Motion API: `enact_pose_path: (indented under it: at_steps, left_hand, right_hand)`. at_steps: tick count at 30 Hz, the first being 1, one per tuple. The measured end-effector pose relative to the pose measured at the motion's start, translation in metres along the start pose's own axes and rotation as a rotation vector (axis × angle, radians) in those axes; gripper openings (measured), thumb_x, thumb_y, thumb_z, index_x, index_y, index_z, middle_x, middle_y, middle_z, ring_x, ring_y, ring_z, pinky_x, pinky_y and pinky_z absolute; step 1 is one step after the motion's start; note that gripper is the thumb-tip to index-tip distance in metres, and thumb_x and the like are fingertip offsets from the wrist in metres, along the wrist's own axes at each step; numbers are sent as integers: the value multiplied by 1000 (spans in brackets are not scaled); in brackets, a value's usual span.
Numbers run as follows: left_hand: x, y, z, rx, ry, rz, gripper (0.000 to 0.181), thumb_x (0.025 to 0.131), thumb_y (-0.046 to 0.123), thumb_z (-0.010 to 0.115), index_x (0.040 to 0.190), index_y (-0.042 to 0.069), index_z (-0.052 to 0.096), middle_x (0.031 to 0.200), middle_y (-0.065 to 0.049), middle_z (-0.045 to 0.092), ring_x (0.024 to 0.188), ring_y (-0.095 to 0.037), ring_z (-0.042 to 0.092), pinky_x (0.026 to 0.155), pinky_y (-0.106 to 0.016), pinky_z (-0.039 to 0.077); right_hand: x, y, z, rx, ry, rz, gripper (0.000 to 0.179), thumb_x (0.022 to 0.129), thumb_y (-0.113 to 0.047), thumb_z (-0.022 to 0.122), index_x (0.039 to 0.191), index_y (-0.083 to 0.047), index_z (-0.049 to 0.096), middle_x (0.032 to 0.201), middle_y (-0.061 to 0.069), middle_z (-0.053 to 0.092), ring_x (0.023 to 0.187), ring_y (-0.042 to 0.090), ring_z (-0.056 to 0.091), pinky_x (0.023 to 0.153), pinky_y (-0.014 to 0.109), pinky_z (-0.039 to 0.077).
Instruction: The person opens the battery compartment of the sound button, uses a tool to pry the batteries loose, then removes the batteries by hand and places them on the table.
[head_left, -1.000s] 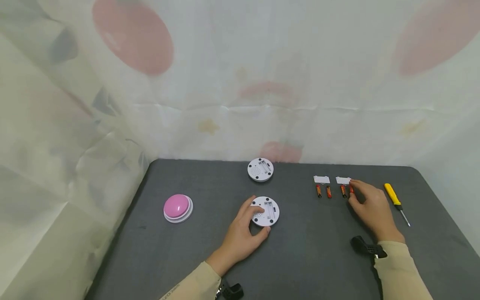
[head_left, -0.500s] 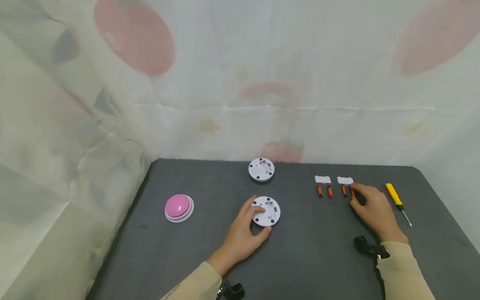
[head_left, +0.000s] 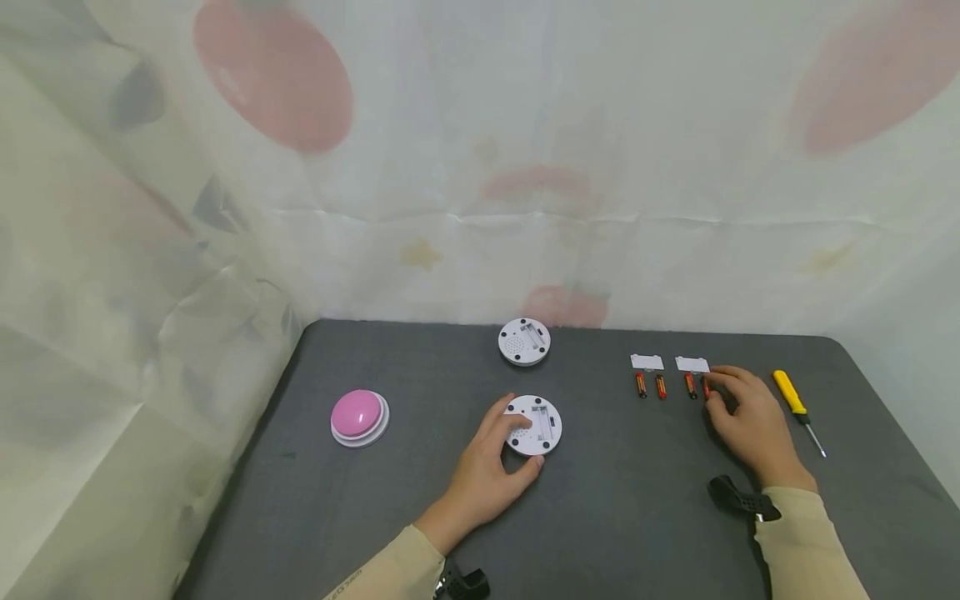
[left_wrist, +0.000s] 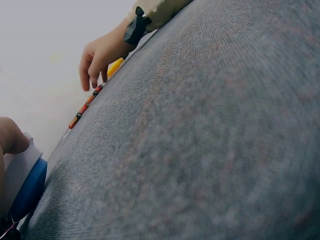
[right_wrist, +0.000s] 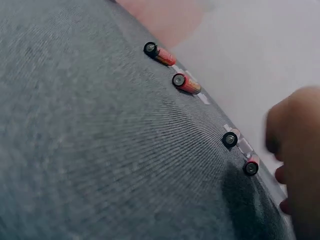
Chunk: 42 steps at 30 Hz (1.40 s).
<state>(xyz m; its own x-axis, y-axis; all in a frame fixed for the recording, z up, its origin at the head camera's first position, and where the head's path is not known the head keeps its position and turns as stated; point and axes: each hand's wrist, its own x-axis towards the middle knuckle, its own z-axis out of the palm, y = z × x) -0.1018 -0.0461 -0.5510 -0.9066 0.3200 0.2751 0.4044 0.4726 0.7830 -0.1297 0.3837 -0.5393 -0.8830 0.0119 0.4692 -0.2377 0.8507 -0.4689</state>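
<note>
My left hand (head_left: 480,487) grips the rim of a round push-button device (head_left: 542,423) between thumb and fingers. It lies upside down on the table, its white base up and its battery compartment uncovered; the left wrist view shows a blue dome (left_wrist: 31,187) beneath. At the right, my right hand (head_left: 753,421) hovers with bent fingers beside the rightmost battery (head_left: 707,388). In the right wrist view that battery (right_wrist: 251,167) lies on the table, apart from the visible thumb. A white battery cover (head_left: 692,365) and another battery (head_left: 691,386) lie close by.
Behind the held device is a second upturned device (head_left: 524,342). A pink-domed button (head_left: 359,418) stands at the left. Another cover (head_left: 647,362) and two batteries (head_left: 651,386) lie left of my right hand. A yellow screwdriver (head_left: 799,412) lies right of it.
My right hand has drawn back slightly to the right, uncovering the end of the nearby battery cover and more of the rightmost battery. My left hand keeps its hold on the device.
</note>
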Motion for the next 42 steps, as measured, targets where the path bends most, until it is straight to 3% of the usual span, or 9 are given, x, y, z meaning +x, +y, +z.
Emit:
enact_pose_path:
  at_steps: [3,6,11,14,17,23,27,32,42]
  left_hand:
    - [0,-1,0,2,-2,1,44,92,27,87,131,26,66,172,-8,41,153,-25,47,112,-55,50]
    - [-2,-1,1,3,-1,5,44,91,27,87,130,25,66,171,-9,42,153,-26,47,113,-55,49]
    - [-3,-1,1,2,6,12,44,91,26,87,130,25,66,170,-9,43,152,-27,48,112,-55,50]
    - [-3,0,2,4,8,17,44,91,26,87,130,26,66,170,-9,43,152,-27,48,112,-54,50]
    - [-2,0,2,4,6,19,44,91,26,87,130,25,66,170,-10,43,152,-27,48,112,-54,50]
    - [-1,2,3,12,-8,30,45,92,27,87,132,24,65,171,-11,41,153,-27,47,112,-55,51]
    - [-1,2,4,14,-20,31,46,93,27,86,134,23,65,172,-11,40,153,-27,46,112,-55,50]
    - [-2,1,3,3,-13,37,45,93,25,86,133,22,66,172,-12,40,154,-28,45,113,-56,49]
    - [0,0,4,-32,60,52,43,92,20,86,132,18,70,171,-20,40,154,-33,44,117,-58,45]
  right_hand:
    - [1,-9,6,46,144,-39,26,95,5,62,116,4,77,126,20,68,119,41,59,105,31,40]
    - [4,-24,18,126,305,-151,23,92,7,58,104,7,78,113,21,71,106,40,62,102,13,34]
    - [11,-66,47,279,415,-386,27,90,3,53,93,7,79,100,25,71,92,41,62,97,16,42]
    - [10,-93,62,342,346,-473,27,88,3,54,98,5,79,103,24,71,93,39,64,99,20,44]
    - [2,-115,73,372,206,-491,29,88,5,61,110,2,79,112,21,71,101,35,66,100,22,45]
    - [-15,-141,84,373,-121,-397,47,91,-7,83,137,-4,70,142,18,63,120,25,65,93,29,56]
    - [-21,-150,87,362,-269,-338,61,94,-23,89,147,-9,63,154,17,56,133,27,60,102,37,56]
    - [-22,-153,91,339,-281,-362,67,89,-30,94,146,-11,65,151,9,62,138,28,60,114,37,48]
    - [-15,-153,103,389,-232,-363,65,86,-22,96,143,-9,68,141,4,70,130,26,67,114,27,46]
